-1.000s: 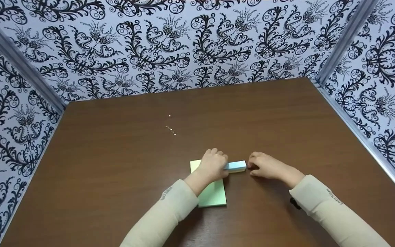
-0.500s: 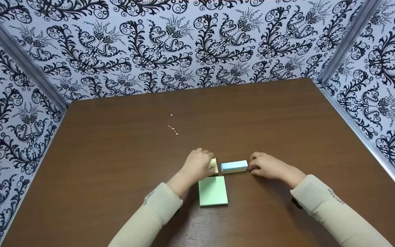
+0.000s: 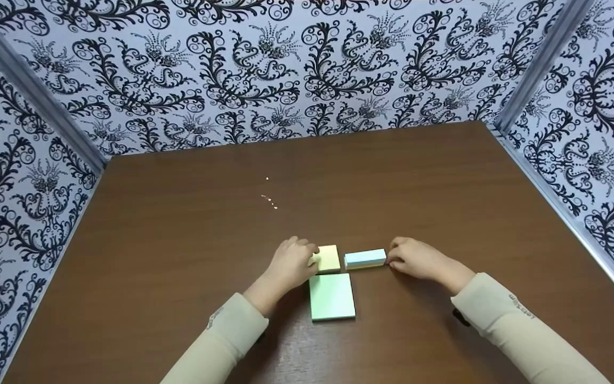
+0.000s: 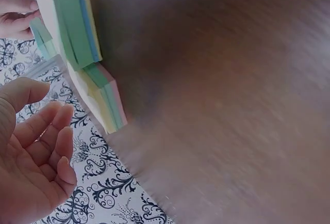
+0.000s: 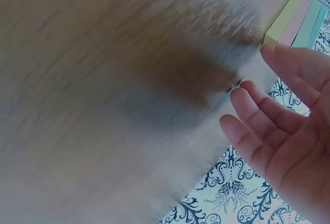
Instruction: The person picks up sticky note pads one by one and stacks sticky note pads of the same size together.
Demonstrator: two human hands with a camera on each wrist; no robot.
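Note:
Three sticky-note pads lie close together on the brown table. The largest is square and green on top [image 3: 332,297]. Just beyond it sits a yellow-topped pad [image 3: 329,258], whose layered sides show yellow, green and pink in the left wrist view. A narrow blue-topped pad [image 3: 365,258] lies to its right. My left hand [image 3: 290,261] is at the yellow pad's left side, fingers loosely bent and holding nothing. Beside the narrow pad's right end is my right hand [image 3: 416,258], its fingers relaxed; the thumb [image 5: 273,53] is very near that end, contact unclear.
Small pale specks [image 3: 269,200] mark the brown tabletop [image 3: 190,213] beyond the pads. Walls with black scroll patterns [image 3: 264,69] stand along the back and both sides, with grey strips at the corners.
My left hand has moved left from the narrow blue pad, past the yellow pad, and come away from it. More of the yellow and green pads now shows. My right hand has stayed put.

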